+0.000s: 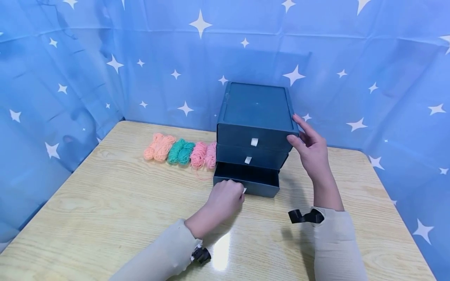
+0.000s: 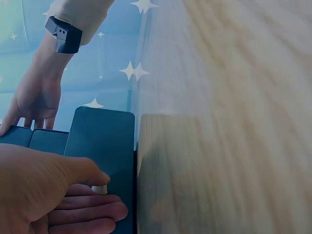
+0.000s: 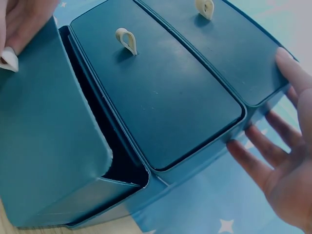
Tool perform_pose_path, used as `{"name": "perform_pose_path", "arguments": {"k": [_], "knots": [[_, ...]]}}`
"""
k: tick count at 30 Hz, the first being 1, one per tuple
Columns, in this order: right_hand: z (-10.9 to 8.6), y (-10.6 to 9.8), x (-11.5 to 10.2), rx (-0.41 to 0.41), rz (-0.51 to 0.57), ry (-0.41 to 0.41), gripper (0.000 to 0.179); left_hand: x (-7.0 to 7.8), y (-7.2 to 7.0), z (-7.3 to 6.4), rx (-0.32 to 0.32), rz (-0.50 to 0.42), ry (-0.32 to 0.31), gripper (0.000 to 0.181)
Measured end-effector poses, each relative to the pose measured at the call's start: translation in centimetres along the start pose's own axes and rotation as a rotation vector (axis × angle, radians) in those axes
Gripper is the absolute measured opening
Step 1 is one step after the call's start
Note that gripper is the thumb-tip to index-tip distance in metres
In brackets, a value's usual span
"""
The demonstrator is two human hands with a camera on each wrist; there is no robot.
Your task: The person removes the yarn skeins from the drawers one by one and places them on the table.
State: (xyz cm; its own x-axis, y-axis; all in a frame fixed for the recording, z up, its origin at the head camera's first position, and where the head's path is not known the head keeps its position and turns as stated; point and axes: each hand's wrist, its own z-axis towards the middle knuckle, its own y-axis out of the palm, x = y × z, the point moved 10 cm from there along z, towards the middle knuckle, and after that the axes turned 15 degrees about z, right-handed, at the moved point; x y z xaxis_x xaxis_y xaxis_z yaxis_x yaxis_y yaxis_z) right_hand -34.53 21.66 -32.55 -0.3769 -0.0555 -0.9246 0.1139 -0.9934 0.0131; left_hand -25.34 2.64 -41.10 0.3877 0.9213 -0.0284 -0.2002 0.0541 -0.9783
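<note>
A dark blue three-tier drawer unit (image 1: 256,105) stands toward the back of the table, each drawer front bearing a small white pull loop. Its bottom drawer (image 1: 261,189) is pulled partway out, and the part of its inside that shows is dark and bare. My left hand (image 1: 225,197) pinches that drawer's pull loop (image 2: 100,189) between thumb and fingers. At the unit's upper right corner, my right hand (image 1: 313,154) presses with the thumb on the top drawer's front (image 3: 234,53) and fairly straight fingers along the side wall. The upper two drawers are closed.
Left of the unit lies a row of yarn skeins: peach (image 1: 159,147), green (image 1: 181,151), pink (image 1: 198,154) and light pink (image 1: 211,155), the last partly hidden by the unit. A loose pink strand trails on the wooden table (image 1: 123,203). A blue star-patterned curtain (image 1: 158,58) hangs behind.
</note>
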Motion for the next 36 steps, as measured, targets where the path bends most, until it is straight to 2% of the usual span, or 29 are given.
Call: {"name": "perform_pose_path", "arguments": {"k": [6, 17, 27, 36], "knots": [[0.0, -0.1, 0.2, 0.002, 0.015, 0.005, 0.054, -0.2, 0.4, 0.8, 0.007, 0.007, -0.020, 0.047], [-0.2, 0.0, 0.3, 0.001, 0.021, 0.006, 0.053, -1.4, 1.5, 3.0, 0.034, 0.008, -0.074, 0.035], [0.1, -0.1, 0.3, -0.002, 0.033, -0.002, 0.054, -1.8, 1.7, 3.7, 0.057, -0.009, -0.089, 0.029], [0.0, -0.1, 0.3, 0.003, 0.032, 0.000, 0.053, -2.2, 2.1, 4.0, 0.028, -0.035, -0.100, 0.029]]}}
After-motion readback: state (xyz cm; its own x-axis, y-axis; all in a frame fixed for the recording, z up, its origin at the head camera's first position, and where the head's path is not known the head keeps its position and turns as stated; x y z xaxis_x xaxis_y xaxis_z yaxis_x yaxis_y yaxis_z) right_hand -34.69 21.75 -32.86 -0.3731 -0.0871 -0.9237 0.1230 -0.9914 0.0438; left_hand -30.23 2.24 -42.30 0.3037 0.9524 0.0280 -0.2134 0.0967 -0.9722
